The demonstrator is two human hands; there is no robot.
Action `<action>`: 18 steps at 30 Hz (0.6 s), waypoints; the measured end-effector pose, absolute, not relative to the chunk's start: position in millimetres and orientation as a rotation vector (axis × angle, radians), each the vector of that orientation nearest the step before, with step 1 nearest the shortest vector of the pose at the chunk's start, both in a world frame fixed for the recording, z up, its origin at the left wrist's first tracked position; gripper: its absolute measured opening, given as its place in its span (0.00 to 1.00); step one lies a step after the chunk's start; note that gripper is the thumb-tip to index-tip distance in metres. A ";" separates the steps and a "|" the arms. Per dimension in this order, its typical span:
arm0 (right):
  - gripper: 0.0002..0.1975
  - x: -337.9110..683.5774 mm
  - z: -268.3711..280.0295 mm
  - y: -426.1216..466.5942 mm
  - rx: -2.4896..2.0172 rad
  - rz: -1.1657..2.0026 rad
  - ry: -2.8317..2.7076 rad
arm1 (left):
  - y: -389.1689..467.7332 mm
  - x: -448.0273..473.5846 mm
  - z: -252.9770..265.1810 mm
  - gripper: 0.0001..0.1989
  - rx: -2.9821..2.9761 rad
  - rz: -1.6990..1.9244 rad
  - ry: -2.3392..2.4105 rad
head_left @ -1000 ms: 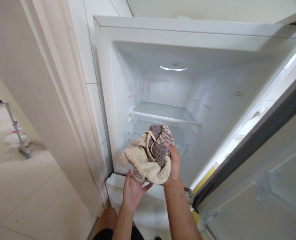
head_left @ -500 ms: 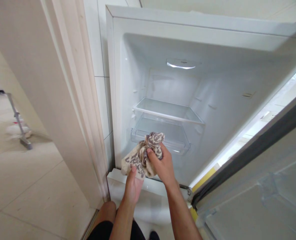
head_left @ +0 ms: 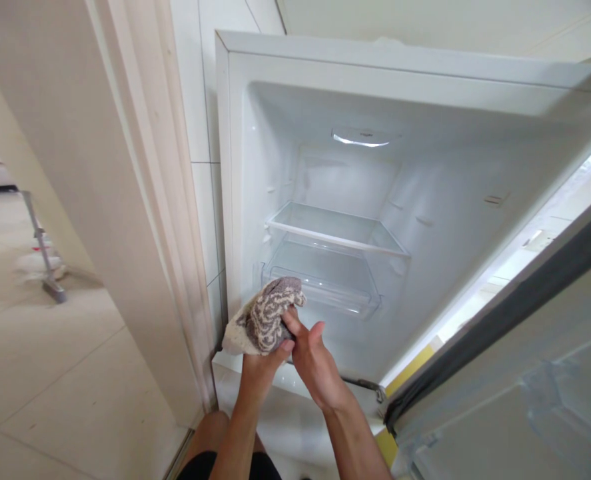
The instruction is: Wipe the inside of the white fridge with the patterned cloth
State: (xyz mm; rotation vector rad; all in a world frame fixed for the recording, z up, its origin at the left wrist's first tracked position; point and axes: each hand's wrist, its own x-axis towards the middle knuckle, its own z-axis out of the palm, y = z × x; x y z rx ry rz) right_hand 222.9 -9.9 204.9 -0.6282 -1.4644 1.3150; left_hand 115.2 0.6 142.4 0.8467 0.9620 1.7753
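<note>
Fridge and doorway: Pale wooden door frame [head_left: 160, 160] at our nine o'clock, open white fridge [head_left: 400, 77] at twelve, its pale door [head_left: 475, 420] with a dark grey seal [head_left: 505, 327] swung out toward four.
Cloth work: We judge it partway along; the cream-and-grey patterned fabric cloth [head_left: 270, 320] is gathered into a loose bundle in our hands, while a pale end at its eight o'clock hangs ungathered. How much is left, we cannot tell.
Cloth's place: It sits above our left hand [head_left: 266, 363], at that hand's twelve o'clock, and at the ten o'clock of our right hand [head_left: 314, 365], touching both.
Left grip: Our thumb lies along the bundle's lower edge; the fingers are hidden by the fabric, so we cannot tell whether they clamp it.
Right grip: Our thumb stands apart from the fingers, the index finger reaching against the bundle's four o'clock edge.
Shelves: From the bundle, we see a clear glass shelf [head_left: 335, 225] toward one and a clear plastic tray [head_left: 320, 293] toward two.
</note>
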 end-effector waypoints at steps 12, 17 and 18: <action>0.32 256.3 180.8 0.9 -0.652 1.488 -0.864 | 35.5 88.1 216.4 0.29 0.472 2.334 0.978; 0.39 278.7 124.2 31.7 -1.042 1.204 -0.561 | 45.4 90.0 244.8 0.27 0.806 2.330 1.297; 0.39 281.4 115.9 34.1 -1.065 1.173 -0.542 | 47.1 94.0 249.7 0.27 0.933 2.255 1.374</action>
